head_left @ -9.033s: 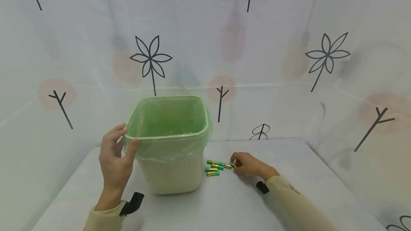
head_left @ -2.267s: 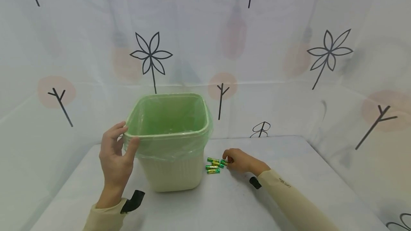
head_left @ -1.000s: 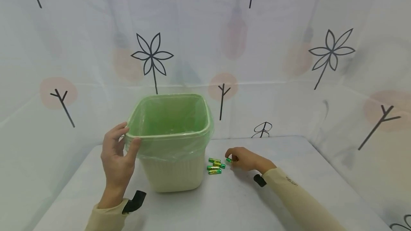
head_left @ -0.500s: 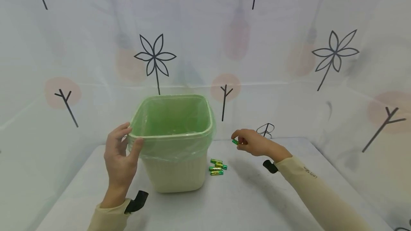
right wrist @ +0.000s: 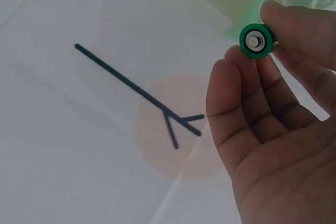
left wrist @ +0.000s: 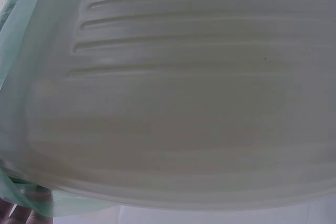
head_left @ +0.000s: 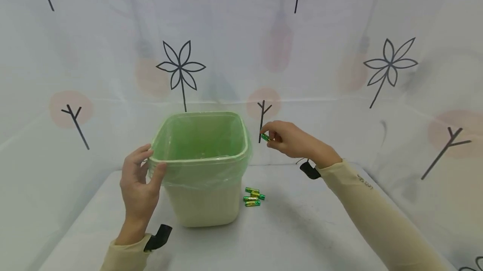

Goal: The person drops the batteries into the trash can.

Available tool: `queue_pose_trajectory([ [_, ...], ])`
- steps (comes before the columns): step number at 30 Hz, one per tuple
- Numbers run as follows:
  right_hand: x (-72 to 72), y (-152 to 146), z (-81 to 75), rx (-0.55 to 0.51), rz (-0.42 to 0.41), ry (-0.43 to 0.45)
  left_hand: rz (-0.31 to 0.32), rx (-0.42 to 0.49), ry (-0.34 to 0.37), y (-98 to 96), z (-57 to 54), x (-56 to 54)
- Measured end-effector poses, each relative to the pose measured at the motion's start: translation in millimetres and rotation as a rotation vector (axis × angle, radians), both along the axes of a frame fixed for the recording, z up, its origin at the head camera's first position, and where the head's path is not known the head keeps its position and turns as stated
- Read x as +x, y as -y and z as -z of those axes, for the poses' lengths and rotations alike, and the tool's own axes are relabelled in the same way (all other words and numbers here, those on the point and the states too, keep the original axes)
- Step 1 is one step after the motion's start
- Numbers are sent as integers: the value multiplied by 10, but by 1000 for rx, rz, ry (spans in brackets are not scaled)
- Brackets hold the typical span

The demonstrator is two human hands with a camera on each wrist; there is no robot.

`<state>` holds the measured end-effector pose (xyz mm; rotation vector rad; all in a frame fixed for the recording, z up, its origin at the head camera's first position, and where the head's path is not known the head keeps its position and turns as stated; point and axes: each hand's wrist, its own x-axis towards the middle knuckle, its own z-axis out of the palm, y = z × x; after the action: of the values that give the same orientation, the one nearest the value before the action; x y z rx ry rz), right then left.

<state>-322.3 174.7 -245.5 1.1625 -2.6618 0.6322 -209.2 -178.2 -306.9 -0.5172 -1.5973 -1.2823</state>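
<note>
- I face a pale green bin (head_left: 201, 208) standing upright on a white table (head_left: 294, 237); a thin green liner (head_left: 211, 174) folds over its rim and hangs down outside.
- Taking the bin as the clock's centre in my head view, my left hand (head_left: 138, 187) is between eight and nine o'clock, gripping the rim through the liner, thumb on the near side and fingers round the left edge.
- My right hand (head_left: 290, 139) is between two and three o'clock, above the table and outside the bin, pinching a green battery (head_left: 265, 137) between thumb and fingertips.
- In my right wrist view that battery sits towards two o'clock, its silver button end facing the camera.
- At four o'clock from the bin, just beside it, four green-and-gold batteries (head_left: 251, 199) lie close together on the table.
- Towards twelve o'clock hangs a white backdrop (head_left: 226, 24) printed with dark flowers and twigs.
</note>
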Motion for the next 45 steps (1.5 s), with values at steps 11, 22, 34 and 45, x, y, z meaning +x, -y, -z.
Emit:
queue_pose_trajectory([
  [11, 32, 512, -451, -27, -102, -109, -20, -8, 10, 11, 15, -2],
  [22, -37, 1001, -478, 88, -119, -75, -6, -4, -1, -15, 6, -17],
  [34, -147, 1253, -410, 127, -143, -22, -24, -23, 13, -15, -18, 18],
  [45, -181, 1394, -327, 191, -123, -46, -15, -15, 9, -4, -10, 11],
])
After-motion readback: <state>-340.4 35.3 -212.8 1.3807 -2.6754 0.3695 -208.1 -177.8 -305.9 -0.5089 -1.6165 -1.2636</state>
